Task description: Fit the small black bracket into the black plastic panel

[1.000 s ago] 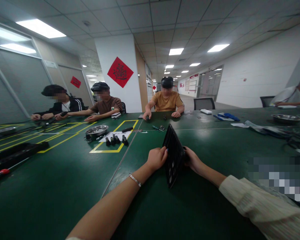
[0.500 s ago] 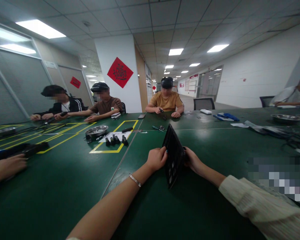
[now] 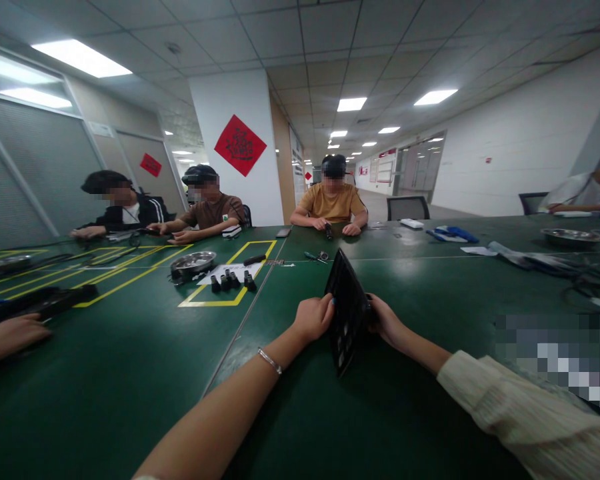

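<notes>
A thin black panel (image 3: 347,320) stands tilted on edge above the green table, its left face showing a few paler patches. My left hand (image 3: 314,316) is closed at that face, thumb and fingers together against the panel's left edge. A tiny blue spot shows by its fingertips, too small to name. From the other side my right hand (image 3: 383,320) grips the panel around its right edge, near a dark knob-like part; most of these fingers are hidden behind it.
Left of centre, several black cylindrical parts (image 3: 225,283) stand on a white sheet by a metal bowl (image 3: 194,262). Pliers (image 3: 315,257) lie beyond the panel. A co-worker's hand (image 3: 15,339) is at far left; a blue cloth (image 3: 453,235) lies right. People sit across the green table (image 3: 280,413).
My hands and the black panel have hardly moved. The co-worker's hand at far left has drawn slightly down. Across the table, the people's hands have shifted.
</notes>
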The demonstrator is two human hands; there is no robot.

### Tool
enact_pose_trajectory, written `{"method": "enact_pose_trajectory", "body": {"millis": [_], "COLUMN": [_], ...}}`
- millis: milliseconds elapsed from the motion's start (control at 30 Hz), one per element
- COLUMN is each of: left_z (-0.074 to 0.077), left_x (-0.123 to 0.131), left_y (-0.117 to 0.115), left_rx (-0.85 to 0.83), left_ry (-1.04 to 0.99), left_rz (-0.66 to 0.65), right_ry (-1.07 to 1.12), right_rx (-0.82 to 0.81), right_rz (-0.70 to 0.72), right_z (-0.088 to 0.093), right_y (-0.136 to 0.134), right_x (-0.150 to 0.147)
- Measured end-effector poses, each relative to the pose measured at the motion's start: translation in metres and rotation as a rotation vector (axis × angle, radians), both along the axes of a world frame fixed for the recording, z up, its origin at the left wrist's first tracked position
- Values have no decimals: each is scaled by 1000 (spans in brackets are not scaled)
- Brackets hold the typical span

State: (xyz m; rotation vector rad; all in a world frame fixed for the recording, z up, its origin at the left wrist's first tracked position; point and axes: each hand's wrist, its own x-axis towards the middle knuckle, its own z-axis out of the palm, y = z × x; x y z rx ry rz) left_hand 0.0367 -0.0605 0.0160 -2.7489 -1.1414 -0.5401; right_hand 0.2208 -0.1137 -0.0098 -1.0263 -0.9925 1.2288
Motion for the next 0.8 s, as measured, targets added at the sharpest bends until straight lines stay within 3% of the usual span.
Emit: {"method": "enact_pose_trajectory", "body": {"millis": [300,800], "left_z": [0,1], "left_x": [-1,-1], "left_y": [0,0], "left_rx": [12,2], "left_ry": [57,71], "left_rz": [5,2], "right_ry": [6,10], "right_rx": [18,0], "right_rz": [-1,7], "right_z": [-4,3], "right_y": [4,-4], "right_x": [2,0]}}
